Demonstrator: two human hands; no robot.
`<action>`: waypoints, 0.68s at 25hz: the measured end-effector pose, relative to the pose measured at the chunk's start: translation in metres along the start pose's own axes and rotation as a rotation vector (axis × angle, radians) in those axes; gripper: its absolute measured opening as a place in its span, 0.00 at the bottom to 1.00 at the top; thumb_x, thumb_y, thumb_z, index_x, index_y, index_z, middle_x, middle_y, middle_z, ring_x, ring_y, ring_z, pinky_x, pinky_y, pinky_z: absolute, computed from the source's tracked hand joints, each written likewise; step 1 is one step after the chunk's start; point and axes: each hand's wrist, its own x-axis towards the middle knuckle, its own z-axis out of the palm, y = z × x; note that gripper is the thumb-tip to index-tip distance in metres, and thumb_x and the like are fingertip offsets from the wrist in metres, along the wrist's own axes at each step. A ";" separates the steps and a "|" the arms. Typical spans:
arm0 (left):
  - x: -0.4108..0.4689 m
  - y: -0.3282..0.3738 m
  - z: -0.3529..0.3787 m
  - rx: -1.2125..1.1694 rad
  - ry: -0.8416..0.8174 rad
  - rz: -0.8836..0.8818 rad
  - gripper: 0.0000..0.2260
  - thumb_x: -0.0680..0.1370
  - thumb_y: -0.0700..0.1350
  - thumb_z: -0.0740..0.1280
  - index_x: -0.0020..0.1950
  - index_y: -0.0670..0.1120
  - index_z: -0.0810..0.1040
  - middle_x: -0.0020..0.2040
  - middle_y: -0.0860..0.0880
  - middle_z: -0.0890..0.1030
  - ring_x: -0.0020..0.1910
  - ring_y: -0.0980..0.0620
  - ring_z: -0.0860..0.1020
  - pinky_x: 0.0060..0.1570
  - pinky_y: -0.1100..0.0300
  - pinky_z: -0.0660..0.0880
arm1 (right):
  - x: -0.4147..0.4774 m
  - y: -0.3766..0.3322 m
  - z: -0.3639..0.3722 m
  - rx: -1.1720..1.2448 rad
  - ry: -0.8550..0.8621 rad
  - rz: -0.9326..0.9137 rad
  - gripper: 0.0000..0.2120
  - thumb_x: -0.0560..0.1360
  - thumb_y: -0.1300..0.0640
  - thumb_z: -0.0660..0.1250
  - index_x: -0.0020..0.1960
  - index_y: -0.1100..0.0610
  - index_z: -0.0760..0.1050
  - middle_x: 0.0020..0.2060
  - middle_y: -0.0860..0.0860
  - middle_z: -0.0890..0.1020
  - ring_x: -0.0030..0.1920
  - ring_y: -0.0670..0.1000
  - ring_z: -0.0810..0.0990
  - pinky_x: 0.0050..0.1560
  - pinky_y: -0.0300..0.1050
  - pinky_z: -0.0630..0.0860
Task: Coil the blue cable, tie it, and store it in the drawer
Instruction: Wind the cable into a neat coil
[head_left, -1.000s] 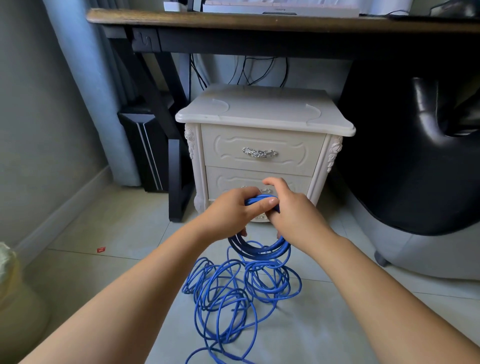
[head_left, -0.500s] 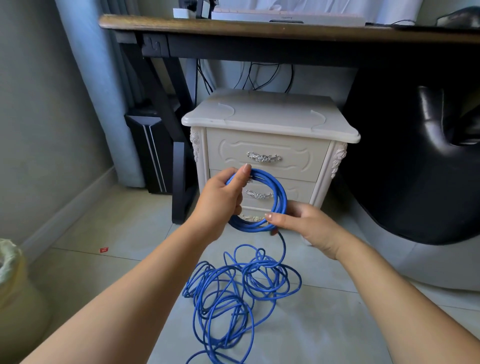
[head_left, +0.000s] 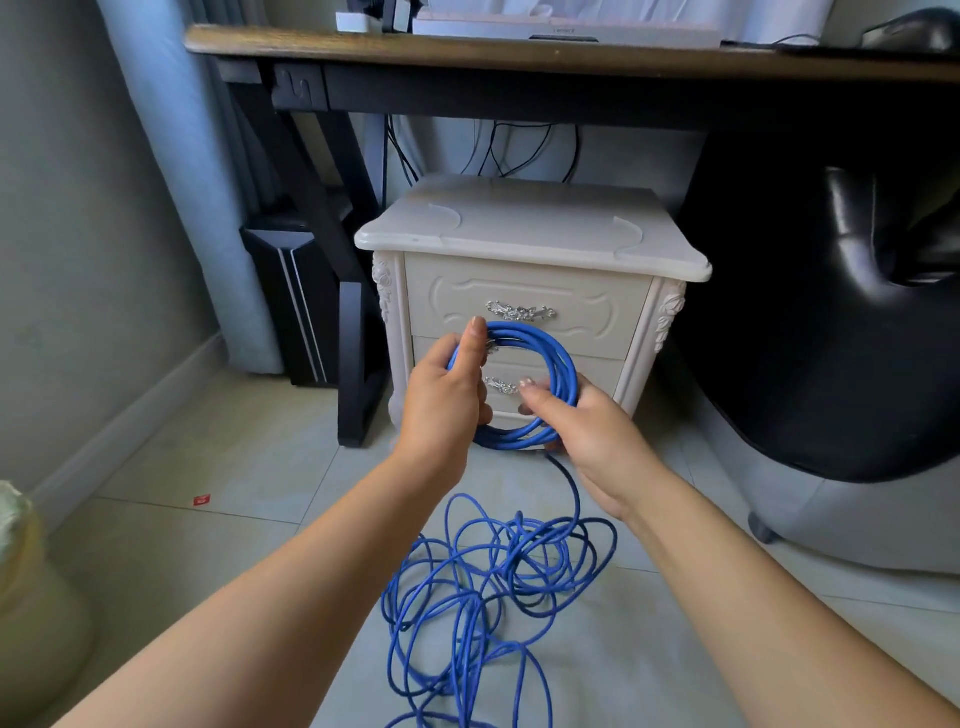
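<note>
Both my hands are on the blue cable (head_left: 563, 364) right now, holding a round coil of a few loops up in front of the little cream nightstand (head_left: 530, 244). My left hand (head_left: 447, 400) grips the left side of the coil, fingers wrapped through it and the thumb lying up along the top edge. My right hand (head_left: 587, 431) has the lower right side, fingers curled round the strands, though the fingertips are a bit blurry so I can't say exactly how they sit. From the bottom of the coil one strand drops past my right wrist to the floor and runs into the loose tangle (head_left: 467, 587), a messy heap of loops on the pale tiles (head_left: 208, 545) between my forearms. So part of the cable is up in the air and the rest is on the ground. The nightstand has a top drawer (head_left: 582, 317) and a bottom drawer (head_left: 592, 376), both closed, and the coil sits right in front of their silver handles. It's tucked under a dark wooden desk (head_left: 519, 57), with a black PC tower (head_left: 291, 291) to its left and a black chair (head_left: 831, 338) to its right. There's a tiny red scrap (head_left: 201, 500) on the floor off to the left.
</note>
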 end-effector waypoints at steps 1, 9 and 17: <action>0.000 -0.002 0.001 -0.013 0.000 -0.005 0.17 0.82 0.54 0.61 0.37 0.46 0.68 0.25 0.55 0.60 0.23 0.56 0.57 0.22 0.65 0.59 | 0.000 -0.001 -0.001 0.067 0.011 -0.001 0.05 0.78 0.53 0.67 0.46 0.53 0.74 0.35 0.48 0.79 0.40 0.49 0.77 0.50 0.50 0.71; -0.008 -0.001 -0.003 -0.042 -0.321 -0.169 0.12 0.82 0.51 0.62 0.44 0.43 0.72 0.31 0.50 0.68 0.28 0.53 0.67 0.37 0.57 0.73 | 0.007 0.002 -0.012 0.007 0.256 -0.058 0.13 0.77 0.56 0.67 0.35 0.54 0.71 0.19 0.50 0.69 0.22 0.49 0.70 0.33 0.46 0.73; -0.007 0.007 -0.009 0.693 -0.501 -0.014 0.22 0.78 0.59 0.66 0.44 0.38 0.74 0.31 0.47 0.72 0.27 0.52 0.71 0.31 0.60 0.72 | 0.002 0.002 -0.012 -0.718 0.082 -0.248 0.08 0.75 0.55 0.65 0.40 0.46 0.77 0.31 0.46 0.78 0.35 0.54 0.80 0.39 0.54 0.81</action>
